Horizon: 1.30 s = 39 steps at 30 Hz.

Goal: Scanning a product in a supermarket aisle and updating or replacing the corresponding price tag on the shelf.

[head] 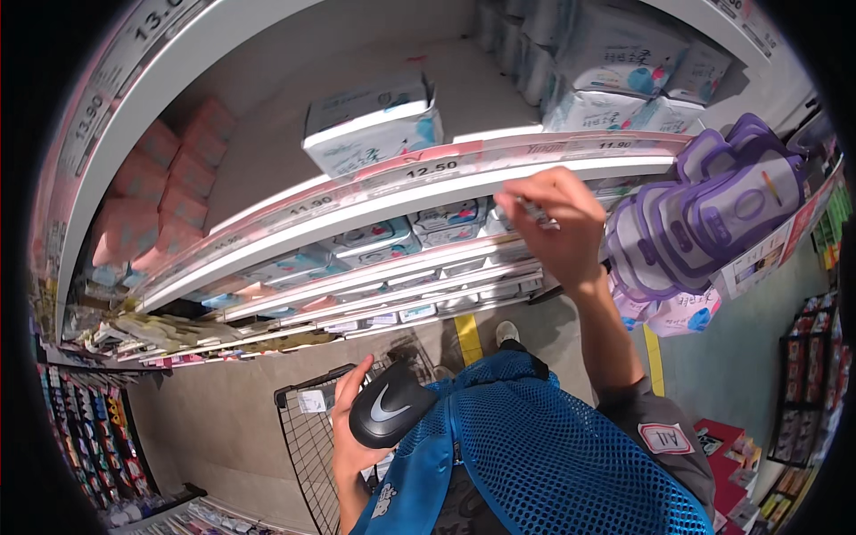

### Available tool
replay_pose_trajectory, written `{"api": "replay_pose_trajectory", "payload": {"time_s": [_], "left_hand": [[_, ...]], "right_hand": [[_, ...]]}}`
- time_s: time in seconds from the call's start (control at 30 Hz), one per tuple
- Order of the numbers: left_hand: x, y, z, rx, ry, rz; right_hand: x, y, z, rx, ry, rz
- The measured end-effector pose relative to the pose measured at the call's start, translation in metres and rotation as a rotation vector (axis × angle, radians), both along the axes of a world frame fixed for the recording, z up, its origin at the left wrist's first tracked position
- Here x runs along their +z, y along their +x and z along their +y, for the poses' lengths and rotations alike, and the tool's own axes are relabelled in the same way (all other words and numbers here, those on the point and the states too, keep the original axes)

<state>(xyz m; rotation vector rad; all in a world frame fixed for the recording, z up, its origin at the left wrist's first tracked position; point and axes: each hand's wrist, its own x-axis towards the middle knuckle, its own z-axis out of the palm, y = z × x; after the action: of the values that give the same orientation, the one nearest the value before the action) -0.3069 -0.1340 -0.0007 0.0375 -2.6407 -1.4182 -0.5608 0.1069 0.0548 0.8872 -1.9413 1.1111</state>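
My right hand (pixel 558 224) is raised in front of the shelf's front edge (pixel 435 194), its fingers pinched together around a small pale object (pixel 538 214) too blurred to name. Low in the view, my left hand (pixel 351 421) curls around the side of a black rounded object (pixel 391 408) with a grey swoosh on it; part of the palm is hidden behind it. Up on the shelf, a white box of packaged goods (pixel 371 127) with blue and pink print stands alone near the price strip (pixel 361 184).
Pink packs (pixel 164 187) fill the shelf's left end, and white packs (pixel 615 73) stack at the right. Purple-trimmed items (pixel 709 207) hang beside my right forearm. A wire shopping cart (pixel 304 441) stands at my left. Lower shelves hold more packs (pixel 374 241).
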Motion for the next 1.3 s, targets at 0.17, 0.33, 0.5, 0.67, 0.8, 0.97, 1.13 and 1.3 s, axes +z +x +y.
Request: {"api": "replay_pose_trajectory", "payload": {"time_s": [0.17, 0.33, 0.5, 0.67, 0.8, 0.97, 1.13, 1.3], "left_hand": [[-0.003, 0.020, -0.004, 0.025, -0.037, 0.018], [-0.005, 0.022, -0.001, 0.036, -0.013, 0.037], [-0.005, 0.019, -0.001, -0.003, 0.001, 0.051], [-0.008, 0.017, -0.001, -0.022, 0.001, 0.057], [-0.007, 0.014, 0.006, -0.091, 0.011, 0.082], [-0.007, 0.017, 0.009, -0.123, -0.012, 0.076], [-0.012, 0.024, 0.008, -0.087, 0.048, 0.064], [-0.013, 0.029, 0.003, -0.080, 0.046, 0.081]], "right_hand": [[0.030, -0.014, -0.018, -0.046, 0.169, 0.306], [0.035, -0.018, -0.033, -0.037, 0.279, 0.408], [0.035, -0.019, -0.034, -0.090, 0.336, 0.460], [0.035, -0.022, -0.034, -0.110, 0.404, 0.502], [0.041, -0.022, -0.032, -0.111, 0.470, 0.545], [0.045, -0.022, -0.030, -0.123, 0.525, 0.583], [0.047, -0.021, -0.031, -0.123, 0.547, 0.593], [0.046, -0.021, -0.032, -0.132, 0.553, 0.585]]}}
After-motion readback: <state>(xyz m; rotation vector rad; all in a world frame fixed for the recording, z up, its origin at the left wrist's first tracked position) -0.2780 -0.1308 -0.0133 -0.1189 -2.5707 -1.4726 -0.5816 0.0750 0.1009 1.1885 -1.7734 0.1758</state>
